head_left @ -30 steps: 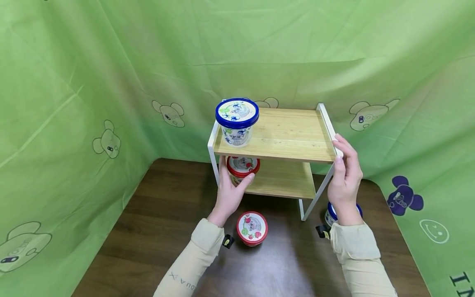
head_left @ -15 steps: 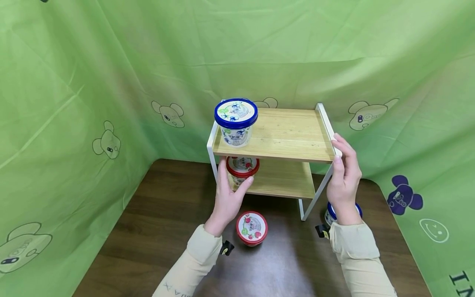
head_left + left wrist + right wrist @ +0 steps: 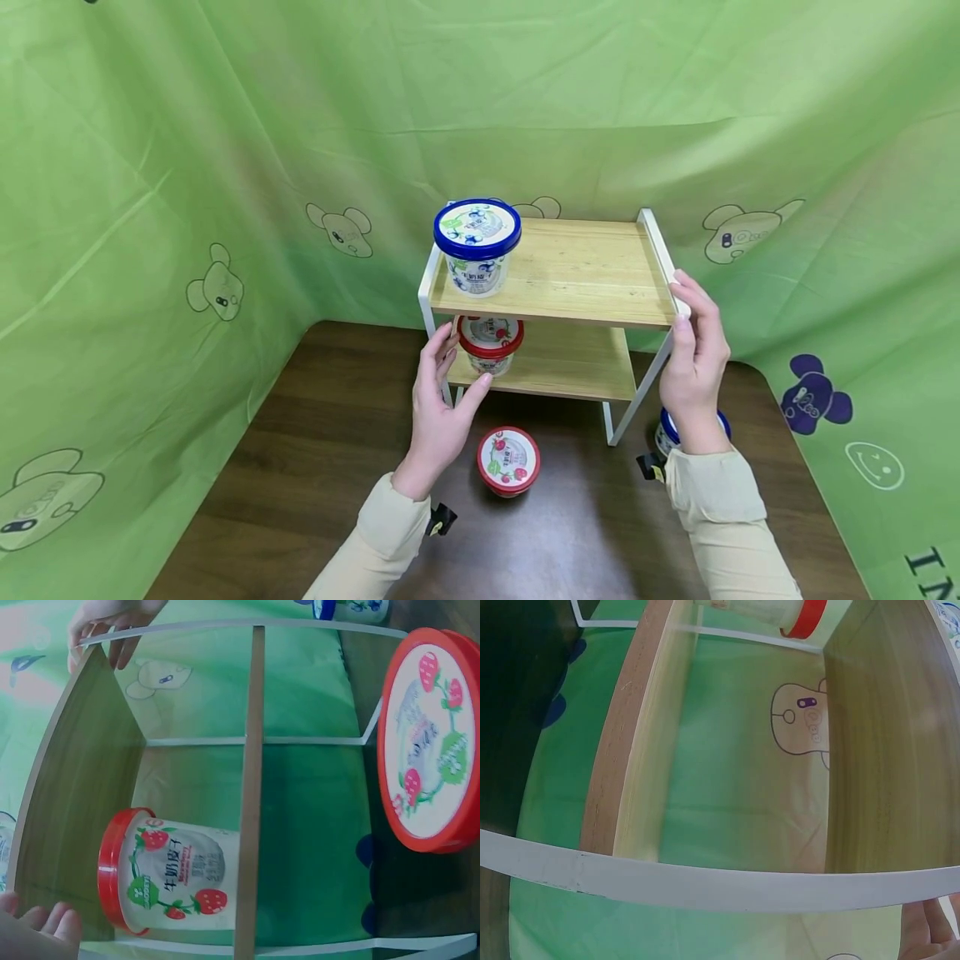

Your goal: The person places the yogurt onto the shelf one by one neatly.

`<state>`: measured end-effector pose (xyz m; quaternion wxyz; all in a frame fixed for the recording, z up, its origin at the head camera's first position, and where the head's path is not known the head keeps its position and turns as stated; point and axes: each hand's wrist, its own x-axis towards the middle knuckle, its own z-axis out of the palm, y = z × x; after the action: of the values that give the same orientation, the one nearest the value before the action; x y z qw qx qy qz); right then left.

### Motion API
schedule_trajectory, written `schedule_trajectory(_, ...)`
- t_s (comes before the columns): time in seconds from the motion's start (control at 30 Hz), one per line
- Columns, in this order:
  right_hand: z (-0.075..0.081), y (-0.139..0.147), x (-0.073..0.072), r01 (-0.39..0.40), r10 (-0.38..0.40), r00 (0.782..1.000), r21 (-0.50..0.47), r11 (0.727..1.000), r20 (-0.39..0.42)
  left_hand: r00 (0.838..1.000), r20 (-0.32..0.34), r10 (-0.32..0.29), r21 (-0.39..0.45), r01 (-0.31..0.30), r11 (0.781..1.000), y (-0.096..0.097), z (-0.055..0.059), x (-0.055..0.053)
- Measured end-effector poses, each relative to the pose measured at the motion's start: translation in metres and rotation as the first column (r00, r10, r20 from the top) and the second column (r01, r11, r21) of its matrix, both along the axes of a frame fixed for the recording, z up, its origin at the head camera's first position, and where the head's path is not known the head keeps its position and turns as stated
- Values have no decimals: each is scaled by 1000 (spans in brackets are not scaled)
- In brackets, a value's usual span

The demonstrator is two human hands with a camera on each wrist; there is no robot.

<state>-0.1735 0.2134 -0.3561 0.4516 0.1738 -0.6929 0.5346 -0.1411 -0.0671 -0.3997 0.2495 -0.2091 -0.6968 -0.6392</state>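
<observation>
A two-tier wooden shelf [image 3: 592, 271] with a white metal frame stands on the table. On its lower tier, at the left, sits a tub with a red lid [image 3: 491, 336] and strawberry print. My left hand [image 3: 442, 408] is just in front of that tub, thumb and fingers spread apart and off it. In the left wrist view, the same strawberry tub [image 3: 180, 874] stands apart from the fingertips [image 3: 67, 924]. With thumb and fingers, my right hand [image 3: 697, 358] grips the frame at the shelf's upper right front corner. A blue-lidded tub [image 3: 477, 246] occupies the upper tier's left end.
Another red-lidded tub [image 3: 508, 461] stands on the dark wooden table [image 3: 300, 467] before the shelf. Beside the right wrist, a second blue-lidded tub [image 3: 667, 429] is partly hidden. Green printed cloth [image 3: 585, 108] hangs behind and along both sides.
My left hand has let go of the red-lidded tub on the lower tier and drawn back toward the lower left. My right hand keeps its place on the shelf frame.
</observation>
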Motion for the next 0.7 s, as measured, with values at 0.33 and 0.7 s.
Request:
schedule_trajectory(0.33, -1, 0, 0, -4, 4, 1000, -8, 1000, 1, 985, -114, 132, 48, -128, 991, -11, -26, -7)
schedule_trajectory(0.7, -1, 0, -1, -3, 3, 1000, -13, 1000, 0, 953, -171, 250, 86, -238, 967, -15, 6, -5)
